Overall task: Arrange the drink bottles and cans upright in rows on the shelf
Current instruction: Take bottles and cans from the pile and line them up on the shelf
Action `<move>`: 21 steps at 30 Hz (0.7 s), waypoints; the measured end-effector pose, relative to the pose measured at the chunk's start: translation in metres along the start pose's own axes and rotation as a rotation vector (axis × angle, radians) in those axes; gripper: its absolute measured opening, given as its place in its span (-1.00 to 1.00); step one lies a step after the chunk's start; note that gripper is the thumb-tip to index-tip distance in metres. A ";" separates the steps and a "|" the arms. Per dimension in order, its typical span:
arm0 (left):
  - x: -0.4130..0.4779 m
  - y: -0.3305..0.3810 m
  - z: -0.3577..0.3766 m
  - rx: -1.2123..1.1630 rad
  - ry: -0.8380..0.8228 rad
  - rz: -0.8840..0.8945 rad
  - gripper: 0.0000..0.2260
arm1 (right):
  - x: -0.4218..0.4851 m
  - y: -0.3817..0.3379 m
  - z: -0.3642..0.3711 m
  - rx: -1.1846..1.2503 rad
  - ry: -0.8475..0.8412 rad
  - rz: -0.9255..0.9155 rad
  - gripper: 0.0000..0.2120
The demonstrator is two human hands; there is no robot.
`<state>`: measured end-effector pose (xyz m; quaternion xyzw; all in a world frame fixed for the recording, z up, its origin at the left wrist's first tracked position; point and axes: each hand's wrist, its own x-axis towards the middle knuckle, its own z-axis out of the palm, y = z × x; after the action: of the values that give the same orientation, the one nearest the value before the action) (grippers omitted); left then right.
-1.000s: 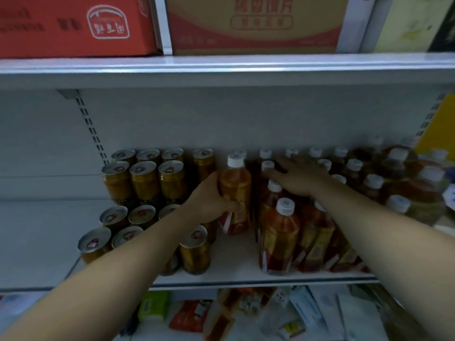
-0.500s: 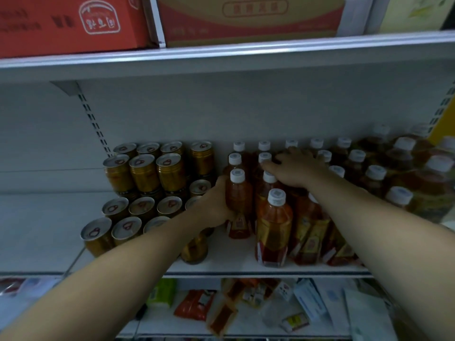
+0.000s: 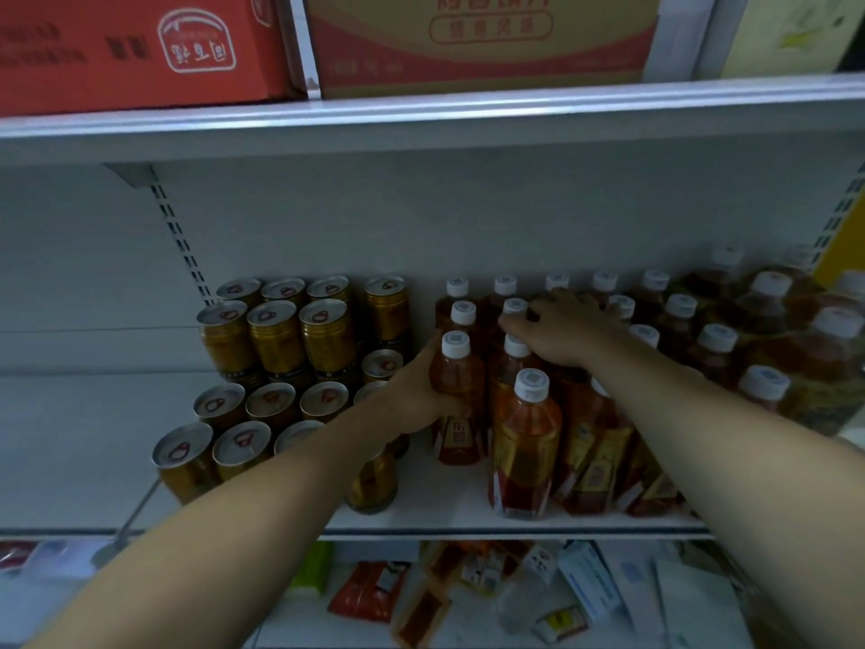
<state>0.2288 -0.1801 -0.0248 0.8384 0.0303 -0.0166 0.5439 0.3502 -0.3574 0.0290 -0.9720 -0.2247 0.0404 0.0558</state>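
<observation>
Your left hand (image 3: 416,395) grasps an upright amber bottle (image 3: 458,381), white cap, red-and-gold label, on the shelf (image 3: 440,494). Two matching bottles (image 3: 463,316) stand behind it at 12 o'clock. Your right hand (image 3: 564,327), at 2 o'clock, lies spread and relaxed over neighbouring caps (image 3: 515,305). Roughly sixteen gold cans (image 3: 276,341) crowd 9 o'clock, seven stacked on top; your forearm (image 3: 281,498) hides some. Boxes (image 3: 482,35) sit high at 12 o'clock.

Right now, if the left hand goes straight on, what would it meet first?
Likely the rear bottle, standing just behind the held bottle in the left hand; depth is unclear.
</observation>
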 end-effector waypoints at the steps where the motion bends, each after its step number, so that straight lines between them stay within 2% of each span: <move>1: 0.002 -0.002 -0.001 0.002 -0.008 0.001 -0.19 | 0.001 0.000 0.000 0.010 0.010 -0.002 -0.24; 4: 0.003 -0.004 -0.001 -0.026 -0.018 0.018 -0.10 | 0.001 0.001 0.001 0.047 0.032 -0.021 -0.24; 6: -0.001 -0.006 0.002 -0.005 -0.003 0.039 -0.06 | 0.001 0.002 0.003 0.036 0.016 -0.054 -0.15; 9: -0.004 -0.011 0.007 0.037 0.045 0.091 -0.10 | 0.006 0.005 0.007 -0.014 -0.024 -0.098 -0.03; 13: -0.006 -0.010 0.011 0.070 0.125 0.087 -0.11 | 0.014 0.007 0.011 -0.037 -0.010 -0.109 -0.01; 16: -0.008 -0.007 0.011 0.063 0.091 0.087 -0.08 | 0.012 0.005 0.010 -0.015 -0.012 -0.115 -0.02; 19: -0.009 0.000 0.003 0.109 -0.006 0.049 0.07 | 0.005 0.004 0.005 -0.009 -0.020 -0.102 -0.07; 21: -0.013 0.006 -0.007 0.197 -0.051 0.028 0.04 | 0.003 0.001 -0.001 -0.002 -0.035 -0.093 -0.12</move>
<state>0.2166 -0.1767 -0.0157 0.8874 0.0031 -0.0333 0.4598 0.3535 -0.3572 0.0294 -0.9597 -0.2705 0.0543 0.0527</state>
